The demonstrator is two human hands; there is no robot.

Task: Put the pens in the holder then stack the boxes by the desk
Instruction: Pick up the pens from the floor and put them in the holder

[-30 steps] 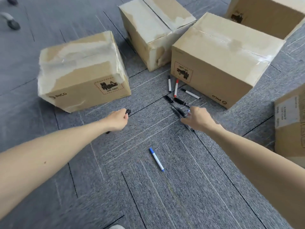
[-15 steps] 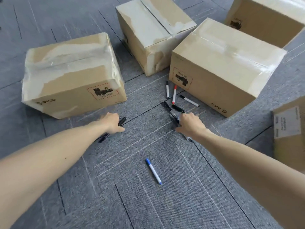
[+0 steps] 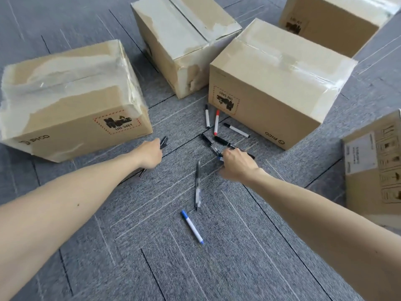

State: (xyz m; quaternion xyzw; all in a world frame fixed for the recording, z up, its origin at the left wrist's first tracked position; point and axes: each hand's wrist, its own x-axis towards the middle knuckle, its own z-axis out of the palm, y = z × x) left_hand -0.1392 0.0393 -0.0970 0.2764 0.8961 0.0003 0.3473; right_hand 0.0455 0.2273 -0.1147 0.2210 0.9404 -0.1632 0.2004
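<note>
Pens lie scattered on the grey carpet between cardboard boxes. My left hand (image 3: 149, 154) grips a few black pens (image 3: 163, 141), whose ends stick out above and below the fist. My right hand (image 3: 236, 164) is curled over the pile, holding pens; a black end (image 3: 251, 156) and a blue tip show past the fingers. A blurred black pen (image 3: 198, 185) lies just left of that hand. A blue-capped white pen (image 3: 192, 227) lies nearer me. A red pen (image 3: 216, 122), two black-capped white pens (image 3: 207, 116) and black markers (image 3: 223, 141) lie by the box. No holder is in view.
Several taped cardboard boxes ring the pens: one at the left (image 3: 71, 98), one behind (image 3: 184, 40), one at the right (image 3: 277, 79), one far right (image 3: 334, 20) and one at the right edge (image 3: 375, 168). Carpet fills the foreground.
A black pen has appeared, blurred, on the carpet just left of my right hand. Both hands stay low over the floor, the left still holding its pens.
</note>
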